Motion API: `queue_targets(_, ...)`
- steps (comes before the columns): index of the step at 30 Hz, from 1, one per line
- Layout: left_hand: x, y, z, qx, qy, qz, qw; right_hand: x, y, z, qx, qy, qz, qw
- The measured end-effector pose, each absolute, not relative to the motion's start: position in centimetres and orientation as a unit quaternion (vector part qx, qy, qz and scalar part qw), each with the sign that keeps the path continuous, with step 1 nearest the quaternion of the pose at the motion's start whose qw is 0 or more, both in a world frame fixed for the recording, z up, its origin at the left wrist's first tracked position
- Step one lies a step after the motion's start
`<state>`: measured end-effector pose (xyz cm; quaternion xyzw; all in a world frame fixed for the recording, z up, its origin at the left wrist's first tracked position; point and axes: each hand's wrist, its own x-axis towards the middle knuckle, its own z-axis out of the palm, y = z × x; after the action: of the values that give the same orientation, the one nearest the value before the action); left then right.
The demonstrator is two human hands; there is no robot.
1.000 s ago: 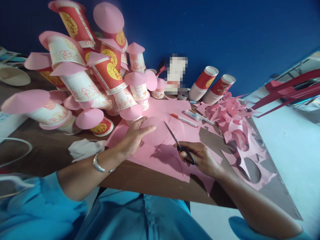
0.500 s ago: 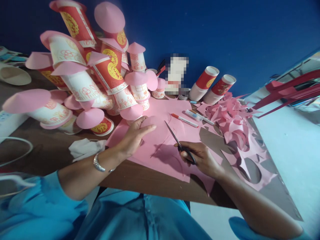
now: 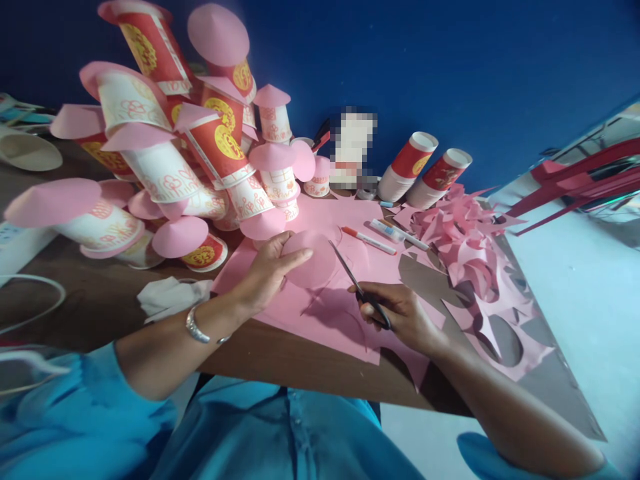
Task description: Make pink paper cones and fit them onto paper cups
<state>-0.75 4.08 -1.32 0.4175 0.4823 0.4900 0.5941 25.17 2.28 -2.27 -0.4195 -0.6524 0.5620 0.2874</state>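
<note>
Between thumb and fingers, my left hand (image 3: pixel 273 270) pinches a round pink paper disc (image 3: pixel 314 263) by its left edge. My right hand (image 3: pixel 395 313) is closed around the black handles of a pair of scissors (image 3: pixel 353 272). The blades point up and left, with their tips at the right edge of the disc, and look almost closed. Whether the tips touch the disc I cannot tell. Under both hands lie pink paper sheets (image 3: pixel 295 313) with curved pencil-like lines drawn on them.
On the left, paper cups with pink cone roofs (image 3: pixel 160 163) are piled high. Pink paper scraps (image 3: pixel 470 240) heap up on the right. Markers (image 3: pixel 369 240) lie behind the scissors, and two cup stacks (image 3: pixel 407 167) lean by the blue wall. A crumpled white tissue (image 3: pixel 173 298) lies near my left forearm.
The disc in my left hand has turned or tilted slightly, and its face looks a little different. Both hands and the scissors have stayed almost where they were.
</note>
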Motion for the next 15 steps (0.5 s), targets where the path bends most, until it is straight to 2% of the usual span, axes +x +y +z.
queue_targets(15, -1.12, 4.11, -1.88, 0.431, 0.471, 0.473, 0.607, 25.22, 2.37, -2.02, -0.415, -0.662, 0.556, 0.283)
